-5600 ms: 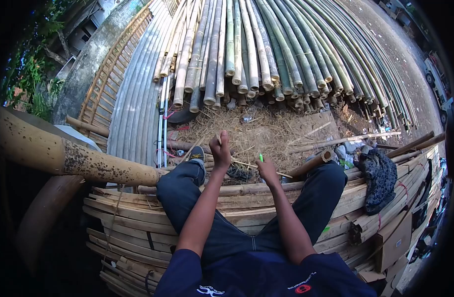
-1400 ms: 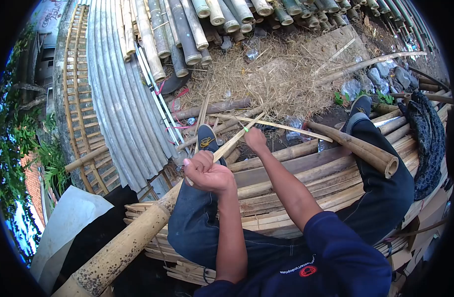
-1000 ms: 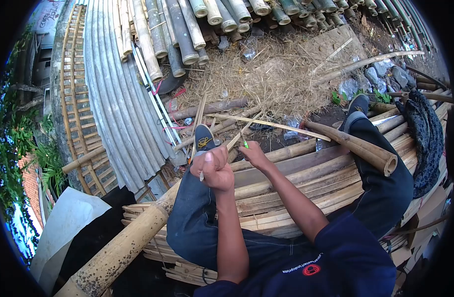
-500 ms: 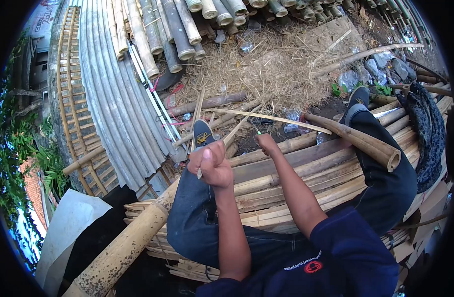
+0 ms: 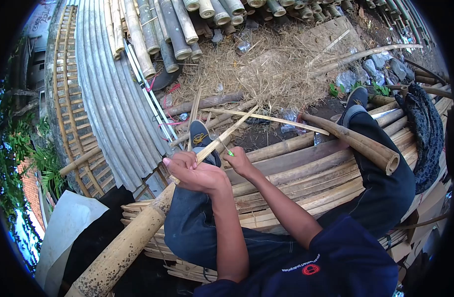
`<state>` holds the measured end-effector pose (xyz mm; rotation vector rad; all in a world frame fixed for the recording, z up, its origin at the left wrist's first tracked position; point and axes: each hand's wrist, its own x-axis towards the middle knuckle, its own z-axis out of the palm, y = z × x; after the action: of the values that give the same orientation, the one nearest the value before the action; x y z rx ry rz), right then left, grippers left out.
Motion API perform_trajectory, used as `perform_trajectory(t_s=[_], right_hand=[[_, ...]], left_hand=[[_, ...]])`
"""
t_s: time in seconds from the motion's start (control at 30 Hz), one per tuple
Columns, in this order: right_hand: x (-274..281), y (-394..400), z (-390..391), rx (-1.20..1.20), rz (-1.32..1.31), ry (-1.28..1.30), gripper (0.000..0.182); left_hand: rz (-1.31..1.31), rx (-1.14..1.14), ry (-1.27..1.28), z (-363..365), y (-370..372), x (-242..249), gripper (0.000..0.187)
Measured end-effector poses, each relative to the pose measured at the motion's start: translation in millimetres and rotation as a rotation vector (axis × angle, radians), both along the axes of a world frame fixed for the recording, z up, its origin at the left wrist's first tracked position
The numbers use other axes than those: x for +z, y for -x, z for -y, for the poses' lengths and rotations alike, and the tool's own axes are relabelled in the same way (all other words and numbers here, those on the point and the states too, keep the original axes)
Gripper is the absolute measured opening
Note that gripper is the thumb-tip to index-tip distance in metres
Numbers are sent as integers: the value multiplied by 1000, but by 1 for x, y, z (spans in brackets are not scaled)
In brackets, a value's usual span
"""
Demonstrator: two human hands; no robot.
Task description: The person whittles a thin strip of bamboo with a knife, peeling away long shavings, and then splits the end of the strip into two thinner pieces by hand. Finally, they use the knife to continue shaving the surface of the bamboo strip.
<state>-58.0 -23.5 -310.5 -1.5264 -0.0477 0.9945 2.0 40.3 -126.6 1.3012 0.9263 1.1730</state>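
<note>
My left hand point(image 5: 197, 172) is closed round the lower end of a split bamboo strip point(image 5: 233, 129), which slants up and away to the right over my shoe point(image 5: 201, 134). My right hand point(image 5: 240, 162) grips a knife by its green handle point(image 5: 230, 153), the thin blade pointing up and left. That blade lies right at the strip, a short way beyond my left fingers. Another long thin bamboo strip point(image 5: 276, 119) crosses behind the far end of the held one.
Split bamboo lengths point(image 5: 306, 180) lie stacked beneath my legs. A thick bamboo pole point(image 5: 120, 242) slants at lower left, and a bamboo piece point(image 5: 358, 141) rests by my right leg. Corrugated sheets point(image 5: 108, 99) lie left; cut poles point(image 5: 175, 29) are piled beyond the shavings-covered ground point(image 5: 266, 64).
My right hand has drawn back leftward with the knife, close to my left hand. My left hand has turned over and shifted slightly left, and more of the strip shows.
</note>
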Motion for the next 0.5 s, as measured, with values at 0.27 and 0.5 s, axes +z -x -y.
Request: perform_trajectory(t_s=[0.27, 0.5], right_hand=[[-99, 1, -13, -200, -241, 447, 31], [-56, -14, -13, 60, -43, -45, 28]], left_hand=[[41, 28, 69, -12, 8, 2, 47], [-33, 17, 20, -7, 3, -2, 47]])
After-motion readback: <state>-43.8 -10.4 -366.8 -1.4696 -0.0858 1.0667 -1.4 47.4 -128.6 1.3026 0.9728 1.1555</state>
